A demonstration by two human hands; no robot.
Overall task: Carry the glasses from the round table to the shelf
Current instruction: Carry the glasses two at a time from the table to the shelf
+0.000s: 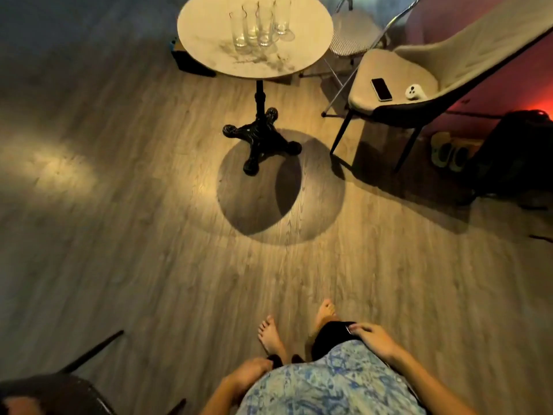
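We judge nothing carried yet: the glasses stand on the round worktop at twelve o'clock; our left grip and right grip, at six, are relaxed and empty.

dark chair cut off at bottom-left corner, left hand blurred
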